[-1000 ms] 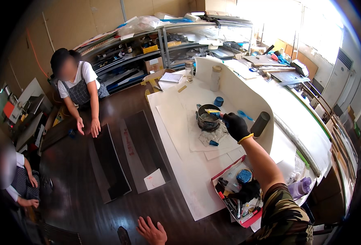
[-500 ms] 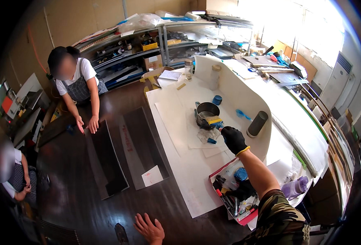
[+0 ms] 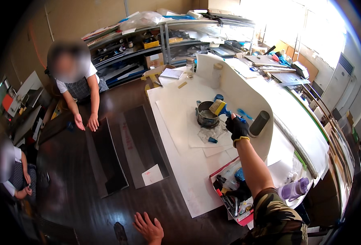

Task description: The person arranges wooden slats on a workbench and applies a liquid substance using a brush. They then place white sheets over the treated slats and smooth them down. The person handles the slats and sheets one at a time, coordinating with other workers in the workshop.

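My right hand [image 3: 238, 128], in a black glove with a yellow cuff, grips the blue handle of a flat paintbrush [image 3: 218, 107]. The brush's pale bristles point up and left beside the rim of a dark metal pot [image 3: 207, 120]; whether they touch it I cannot tell. Pale liquid seems to sit inside the pot. Bare and with fingers spread, my left hand [image 3: 150, 230] lies on the dark table [image 3: 160, 204]. Two dark flat panels [image 3: 117, 175] [image 3: 141, 126] lie beyond it, the right one with a white paper [image 3: 152, 175] on its near end.
Across the table a co-worker's hands [image 3: 86, 121] hover by the left panel's far end; another person stands far left. A curved white sheet [image 3: 245, 96], a dark cylinder [image 3: 260, 123] and a blue cap [image 3: 218, 97] surround the pot. Nearer are a tool box [image 3: 216, 178] and purple bottle [image 3: 294, 189].
My right hand has lifted and turned the brush, raising its bristles from the pot's near rim to above its right side. The co-worker's hands have shifted slightly. My left hand stays put.
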A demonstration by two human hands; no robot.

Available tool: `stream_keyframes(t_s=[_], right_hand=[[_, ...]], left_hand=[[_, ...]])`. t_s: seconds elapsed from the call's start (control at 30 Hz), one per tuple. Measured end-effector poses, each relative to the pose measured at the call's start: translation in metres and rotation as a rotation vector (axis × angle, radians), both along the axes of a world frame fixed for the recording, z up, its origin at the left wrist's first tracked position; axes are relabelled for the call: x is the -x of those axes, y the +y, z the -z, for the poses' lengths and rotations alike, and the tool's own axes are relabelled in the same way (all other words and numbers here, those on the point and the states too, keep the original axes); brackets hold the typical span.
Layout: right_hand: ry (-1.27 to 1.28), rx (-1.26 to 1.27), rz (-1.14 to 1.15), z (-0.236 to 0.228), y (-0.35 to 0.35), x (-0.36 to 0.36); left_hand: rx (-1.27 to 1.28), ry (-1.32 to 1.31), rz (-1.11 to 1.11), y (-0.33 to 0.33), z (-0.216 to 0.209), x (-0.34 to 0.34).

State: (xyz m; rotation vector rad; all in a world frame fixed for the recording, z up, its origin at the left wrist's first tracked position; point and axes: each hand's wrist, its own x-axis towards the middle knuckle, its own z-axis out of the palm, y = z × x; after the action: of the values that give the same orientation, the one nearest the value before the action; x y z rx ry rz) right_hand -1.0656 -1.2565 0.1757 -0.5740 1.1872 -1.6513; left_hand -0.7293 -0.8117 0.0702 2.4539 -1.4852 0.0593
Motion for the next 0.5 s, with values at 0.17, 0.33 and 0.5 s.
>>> stream_keyframes(t_s=[0.17, 0.33, 0.5], right_hand=[[-0.387, -0.214, 0.121, 0.044, -0.029, 0.005], [-0.386, -0.159, 0.153, 0.068, -0.012, 0.025], [-0.255, -0.25, 0.143, 0.067, 0.002, 0.03]], left_hand=[[0.013, -0.003, 0.006, 0.0, 0.001, 0.001], [-0.029, -0.019, 0.012, -0.003, 0.009, 0.002], [-0.016, -0.049, -0.007, 0.003, 0.015, -0.001]])
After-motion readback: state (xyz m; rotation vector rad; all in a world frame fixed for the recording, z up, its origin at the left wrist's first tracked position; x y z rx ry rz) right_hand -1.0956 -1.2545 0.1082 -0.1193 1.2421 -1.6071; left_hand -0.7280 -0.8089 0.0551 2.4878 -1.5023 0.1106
